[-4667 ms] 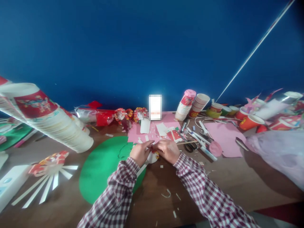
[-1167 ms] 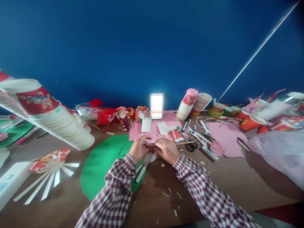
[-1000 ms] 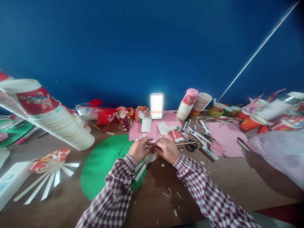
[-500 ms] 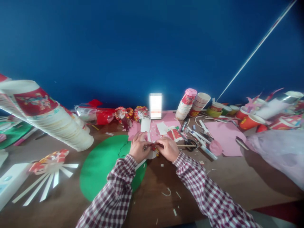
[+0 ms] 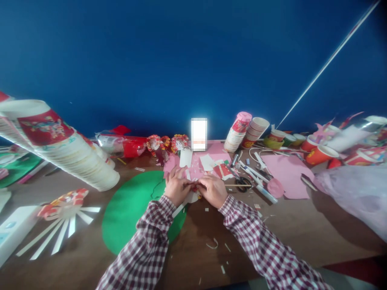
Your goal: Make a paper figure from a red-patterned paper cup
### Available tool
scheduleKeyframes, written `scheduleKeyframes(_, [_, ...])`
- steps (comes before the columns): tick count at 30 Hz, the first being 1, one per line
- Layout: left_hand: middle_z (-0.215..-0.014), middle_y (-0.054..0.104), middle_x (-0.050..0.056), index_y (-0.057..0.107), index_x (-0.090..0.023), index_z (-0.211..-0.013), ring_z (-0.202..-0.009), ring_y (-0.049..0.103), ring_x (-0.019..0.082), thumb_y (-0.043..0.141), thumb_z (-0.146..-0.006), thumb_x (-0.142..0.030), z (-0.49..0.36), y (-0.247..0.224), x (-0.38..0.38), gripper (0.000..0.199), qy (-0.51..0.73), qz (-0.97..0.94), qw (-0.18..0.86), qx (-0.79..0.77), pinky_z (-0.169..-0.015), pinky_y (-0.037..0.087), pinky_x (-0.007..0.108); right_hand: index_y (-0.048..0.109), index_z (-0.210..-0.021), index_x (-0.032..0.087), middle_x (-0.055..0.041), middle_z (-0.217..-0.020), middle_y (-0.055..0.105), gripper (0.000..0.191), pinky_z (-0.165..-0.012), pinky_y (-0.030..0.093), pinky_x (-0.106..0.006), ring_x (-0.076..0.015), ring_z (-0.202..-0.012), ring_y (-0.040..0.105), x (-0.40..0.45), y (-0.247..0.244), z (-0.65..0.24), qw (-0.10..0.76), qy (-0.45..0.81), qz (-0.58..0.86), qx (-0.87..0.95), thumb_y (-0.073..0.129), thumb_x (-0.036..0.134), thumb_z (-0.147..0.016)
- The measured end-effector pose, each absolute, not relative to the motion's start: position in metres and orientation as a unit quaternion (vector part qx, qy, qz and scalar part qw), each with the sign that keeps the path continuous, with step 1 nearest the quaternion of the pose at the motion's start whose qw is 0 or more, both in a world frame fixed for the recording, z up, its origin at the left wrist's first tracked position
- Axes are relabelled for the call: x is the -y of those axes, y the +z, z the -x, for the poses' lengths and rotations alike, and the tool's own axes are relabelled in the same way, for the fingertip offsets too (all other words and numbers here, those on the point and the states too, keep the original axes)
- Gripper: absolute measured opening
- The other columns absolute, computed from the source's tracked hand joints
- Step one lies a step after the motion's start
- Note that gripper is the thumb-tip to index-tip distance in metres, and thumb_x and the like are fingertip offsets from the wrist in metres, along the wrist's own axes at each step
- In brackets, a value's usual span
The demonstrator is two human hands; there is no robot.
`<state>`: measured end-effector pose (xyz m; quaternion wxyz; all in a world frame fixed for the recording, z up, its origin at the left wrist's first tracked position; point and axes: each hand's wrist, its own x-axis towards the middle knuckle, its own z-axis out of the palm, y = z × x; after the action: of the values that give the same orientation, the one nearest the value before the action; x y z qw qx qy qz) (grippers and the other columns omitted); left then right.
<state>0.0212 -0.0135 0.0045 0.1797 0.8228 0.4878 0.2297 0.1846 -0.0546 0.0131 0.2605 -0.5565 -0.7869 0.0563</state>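
Both hands meet near the middle of the brown table, fingertips close together around a small red and yellow paper piece (image 5: 199, 195). My left hand (image 5: 176, 187) pinches it from the left with thumb and forefinger, the other fingers raised. From the right, my right hand (image 5: 214, 190) closes its fingers on the same piece. Part of the piece, with a whitish portion, shows below the fingertips; the rest is hidden. Under the left forearm lies a round green sheet (image 5: 130, 213). Pink paper (image 5: 217, 150) with white scraps lies just beyond the hands.
A tall stack of paper cups (image 5: 75, 157) leans at the left, above a cut cup with white strips (image 5: 68, 209). Scissors (image 5: 242, 184), markers (image 5: 254, 175) and pink sheets lie right of the hands. Cup stacks (image 5: 238, 131) stand behind; a plastic bag (image 5: 356, 193) is far right.
The fingertips have shifted slightly around the small paper piece, and less of its yellow part shows. The view has moved very slightly.
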Motion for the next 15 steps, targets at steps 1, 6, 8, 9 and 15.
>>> scheduleKeyframes(1, [-0.131, 0.044, -0.002, 0.071, -0.031, -0.073, -0.125, 0.023, 0.033, 0.057, -0.072, -0.032, -0.0206, 0.0051, 0.0132, 0.015, 0.226, -0.825, 0.178, -0.487, -0.099, 0.015, 0.057, 0.061, -0.077, 0.018, -0.0027, -0.077, 0.063, 0.005, -0.069, 0.04, -0.025, -0.016, -0.079, 0.054, 0.055, 0.0128, -0.184, 0.257, 0.055, 0.555, 0.789, 0.056, 0.019, -0.079])
scheduleKeyframes(6, [-0.132, 0.044, -0.002, 0.071, -0.03, -0.071, -0.127, 0.02, 0.032, 0.059, -0.069, -0.026, -0.0176, 0.0065, 0.0116, 0.013, 0.225, -0.833, 0.182, -0.471, -0.101, 0.012, 0.057, 0.061, -0.082, 0.018, -0.0038, -0.079, 0.063, 0.007, -0.071, 0.039, -0.025, -0.0162, -0.081, 0.054, 0.0561, 0.0123, -0.1815, 0.243, 0.053, 0.546, 0.8, 0.055, 0.021, -0.081])
scheduleKeyframes(8, [-0.132, 0.043, -0.001, 0.071, -0.028, -0.071, -0.127, 0.02, 0.032, 0.06, -0.068, -0.026, -0.0167, 0.0065, 0.0111, 0.012, 0.223, -0.831, 0.192, -0.471, -0.101, 0.012, 0.056, 0.059, -0.083, 0.018, -0.0041, -0.08, 0.062, 0.009, -0.07, 0.039, -0.025, -0.0162, -0.081, 0.054, 0.0565, 0.0136, -0.1809, 0.232, 0.051, 0.542, 0.806, 0.052, 0.023, -0.083])
scheduleKeyframes(9, [-0.132, 0.043, -0.001, 0.071, -0.027, -0.071, -0.127, 0.02, 0.032, 0.06, -0.068, -0.027, -0.0164, 0.0064, 0.0108, 0.011, 0.221, -0.83, 0.199, -0.472, -0.102, 0.013, 0.055, 0.058, -0.083, 0.018, -0.0042, -0.08, 0.062, 0.009, -0.07, 0.039, -0.025, -0.0161, -0.081, 0.054, 0.0567, 0.0145, -0.1806, 0.227, 0.05, 0.542, 0.808, 0.051, 0.024, -0.084])
scheduleKeyframes(15, [-0.13, 0.046, 0.002, 0.07, -0.023, -0.068, -0.122, 0.032, 0.029, 0.059, -0.068, -0.028, -0.0157, 0.0053, 0.009, 0.011, 0.236, -0.816, 0.24, -0.47, -0.102, 0.021, 0.05, 0.055, -0.087, 0.018, -0.0044, -0.082, 0.06, 0.011, -0.065, 0.037, -0.024, -0.0158, -0.082, 0.053, 0.0601, 0.0182, -0.1782, 0.207, 0.031, 0.554, 0.806, 0.045, 0.022, -0.087])
